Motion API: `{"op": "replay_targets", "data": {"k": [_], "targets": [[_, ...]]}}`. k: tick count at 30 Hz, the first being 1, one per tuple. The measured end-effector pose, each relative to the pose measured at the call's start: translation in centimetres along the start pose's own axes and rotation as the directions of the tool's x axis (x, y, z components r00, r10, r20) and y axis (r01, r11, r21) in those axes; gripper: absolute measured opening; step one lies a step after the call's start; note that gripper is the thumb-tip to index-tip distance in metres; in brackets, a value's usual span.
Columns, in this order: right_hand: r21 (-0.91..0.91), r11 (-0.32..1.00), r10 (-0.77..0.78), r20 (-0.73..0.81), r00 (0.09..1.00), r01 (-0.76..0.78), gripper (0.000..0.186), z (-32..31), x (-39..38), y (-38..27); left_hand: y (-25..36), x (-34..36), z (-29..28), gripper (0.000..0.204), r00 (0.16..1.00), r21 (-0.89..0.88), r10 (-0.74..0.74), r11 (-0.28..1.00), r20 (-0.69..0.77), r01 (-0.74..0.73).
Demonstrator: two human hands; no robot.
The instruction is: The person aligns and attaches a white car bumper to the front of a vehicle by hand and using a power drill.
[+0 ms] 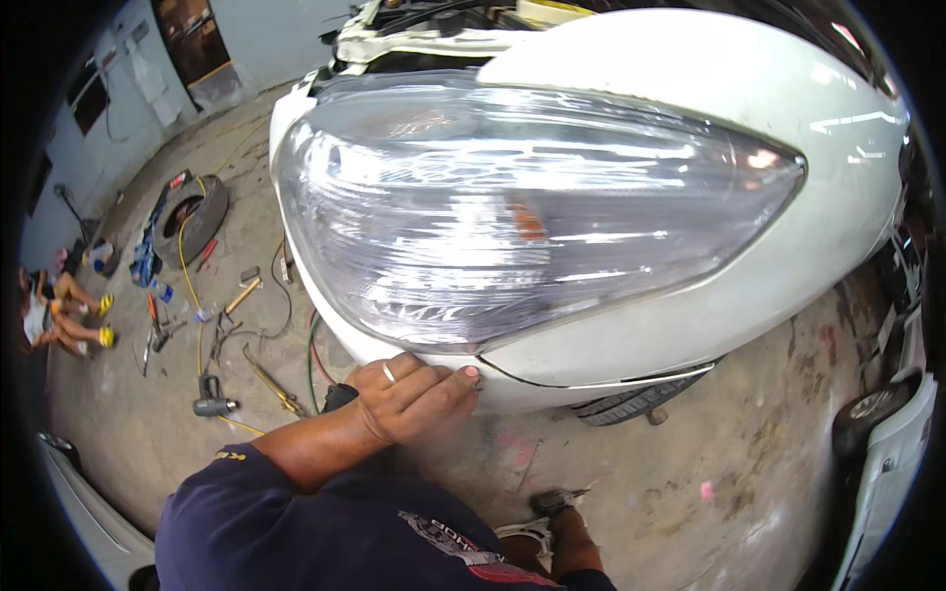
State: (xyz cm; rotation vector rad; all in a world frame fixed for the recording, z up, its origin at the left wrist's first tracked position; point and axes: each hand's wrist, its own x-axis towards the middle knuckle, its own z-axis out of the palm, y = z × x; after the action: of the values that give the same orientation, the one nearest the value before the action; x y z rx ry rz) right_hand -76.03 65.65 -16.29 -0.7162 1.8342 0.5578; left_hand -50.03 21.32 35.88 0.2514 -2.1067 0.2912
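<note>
My left hand point(419, 394) is closed, its fingers curled and pressed together, with a ring on one finger. It rests against the white bumper point(537, 394), just under the lower edge of a large clear headlight point(443, 217). Whatever its fingers may hold is hidden. One fingertip lies near the seam where headlight and bumper meet. The headlight lens shines with reflections and has an orange spot inside. Behind my left wrist a black rounded object point(340, 396) shows in part. My right hand is not visible.
On the concrete floor at left lie a heat gun point(212, 397), a hammer point(242, 295), cables and a tire point(192, 219). A person point(64, 310) sits at far left. A wheel point(641, 396) shows below the bumper. Other cars point(892, 463) stand at right and lower left.
</note>
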Motion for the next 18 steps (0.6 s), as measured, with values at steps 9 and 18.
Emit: {"op": "replay_targets", "data": {"k": [9,18], "targets": [[0.323,0.945,-0.032,0.255,0.967,-0.054,0.064,-9.6,-6.7,2.9,0.1,0.7,-0.3,0.020,0.998,-0.035,-0.014,0.999,-0.057,0.012],[0.414,0.629,-0.380,-0.575,0.724,0.658,0.067,-19.2,-43.1,-0.2,0.0,0.5,-0.2,0.025,0.998,-0.066,-0.010,0.998,-0.054,0.006]]}}
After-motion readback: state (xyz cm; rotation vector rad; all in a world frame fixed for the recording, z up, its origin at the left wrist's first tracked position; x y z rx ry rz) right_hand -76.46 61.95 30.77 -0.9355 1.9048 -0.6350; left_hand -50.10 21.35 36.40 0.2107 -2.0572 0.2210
